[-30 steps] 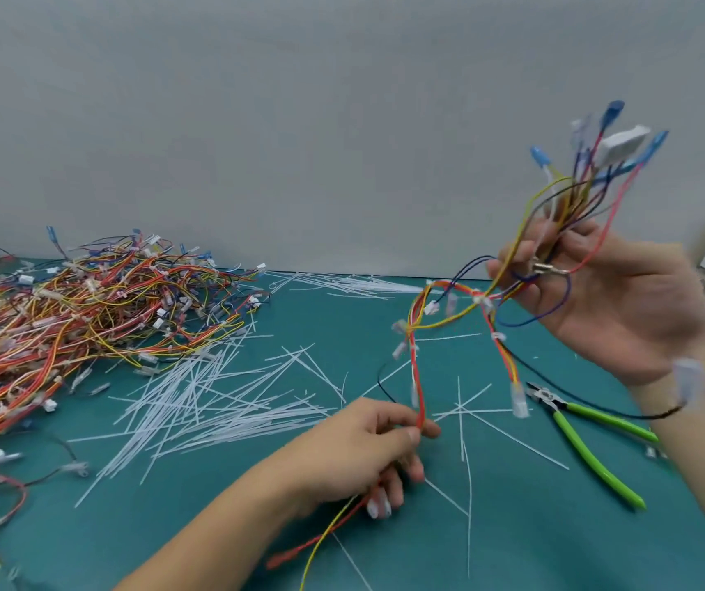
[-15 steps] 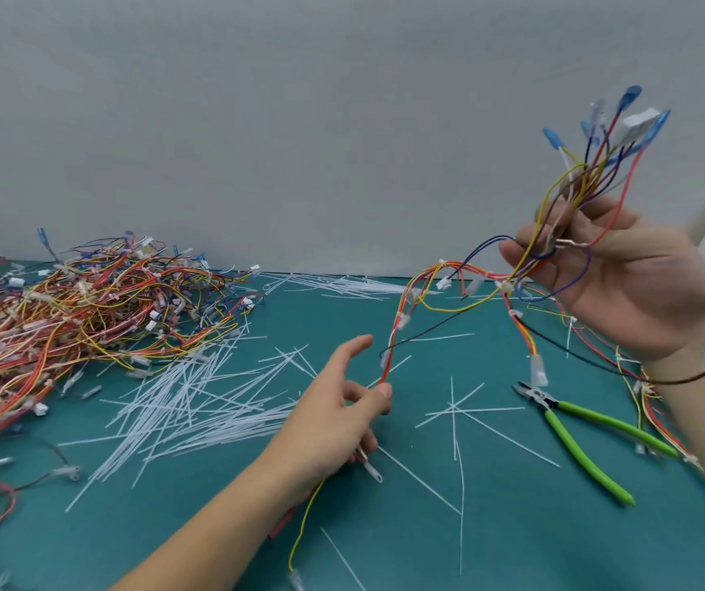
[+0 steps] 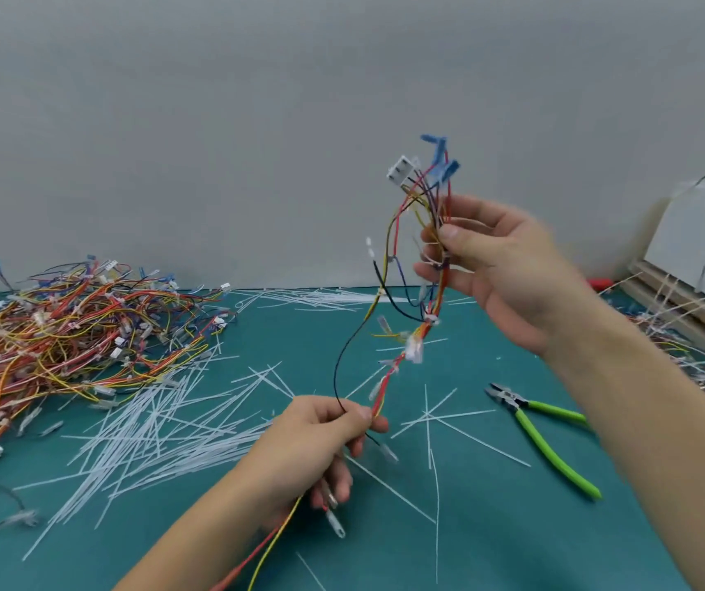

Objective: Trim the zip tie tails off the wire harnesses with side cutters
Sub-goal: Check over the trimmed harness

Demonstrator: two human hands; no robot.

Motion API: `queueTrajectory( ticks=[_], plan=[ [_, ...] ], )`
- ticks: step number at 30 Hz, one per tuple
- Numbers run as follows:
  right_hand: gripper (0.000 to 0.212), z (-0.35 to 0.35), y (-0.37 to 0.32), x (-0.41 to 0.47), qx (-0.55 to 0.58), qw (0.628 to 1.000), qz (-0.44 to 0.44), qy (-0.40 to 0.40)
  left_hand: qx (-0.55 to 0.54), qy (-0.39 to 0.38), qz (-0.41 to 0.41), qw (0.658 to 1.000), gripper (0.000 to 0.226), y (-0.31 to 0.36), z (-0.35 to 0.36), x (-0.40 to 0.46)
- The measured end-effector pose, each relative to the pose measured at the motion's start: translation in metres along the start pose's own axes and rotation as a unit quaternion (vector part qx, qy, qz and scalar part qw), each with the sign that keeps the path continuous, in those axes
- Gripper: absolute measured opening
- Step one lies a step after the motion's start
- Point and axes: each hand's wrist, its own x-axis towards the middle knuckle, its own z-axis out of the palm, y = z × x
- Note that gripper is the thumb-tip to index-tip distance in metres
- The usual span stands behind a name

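Wire harness stretched between both hands above the teal desk

The right hand pinches its upper end below the white connector; the left hand grips the lower wires. Green-handled side cutters lie untouched on the desk below the right forearm, cut zip tie tails left of the left hand, a harness pile beyond them
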Motion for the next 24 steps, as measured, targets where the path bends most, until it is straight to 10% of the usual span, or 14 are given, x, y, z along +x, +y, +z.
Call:
queueTrajectory(
  ticks=[14,24],
  plan=[
    [0.013,-0.022,0.065,0.035,0.183,0.957,0.176,0.142,-0.034,-0.172,0.065,0.982,0.022,0.01,0.008,-0.014],
    [0.04,-0.026,0.062,0.016,0.091,0.988,0.113,0.061,-0.016,-0.193,0.04,0.98,0.023,0.005,0.008,-0.01]
  ],
)
